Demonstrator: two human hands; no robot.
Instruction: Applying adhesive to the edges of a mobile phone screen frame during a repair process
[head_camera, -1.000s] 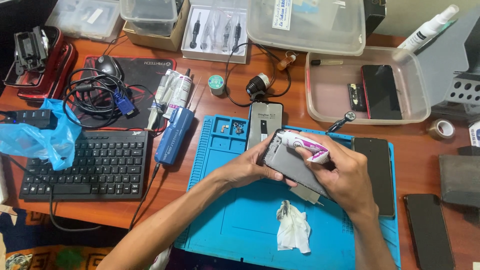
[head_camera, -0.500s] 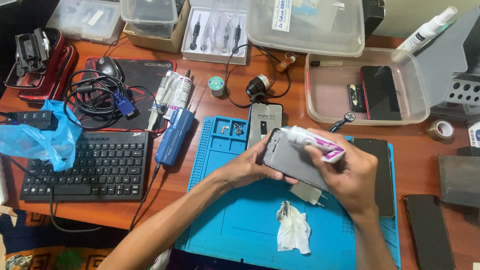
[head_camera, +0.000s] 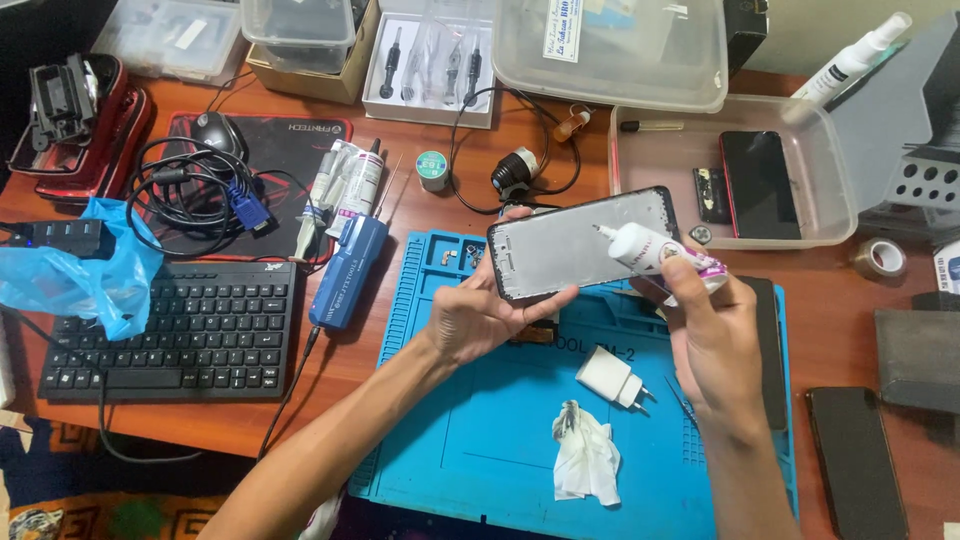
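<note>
Above blue mat: white tube, probably glue.

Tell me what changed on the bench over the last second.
The left hand turned the phone frame from tilted to nearly level and lifted it up the view. The right hand brought the glue tube round, its nozzle now over the frame. Both hands kept their hold. White charger plug, crumpled tissue and blue mat stayed put.

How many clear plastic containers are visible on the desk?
4. One open tub at the right holds a dark phone; one lidded box is at top centre; two boxes are at top left. Others may lie outside the frame.
</note>
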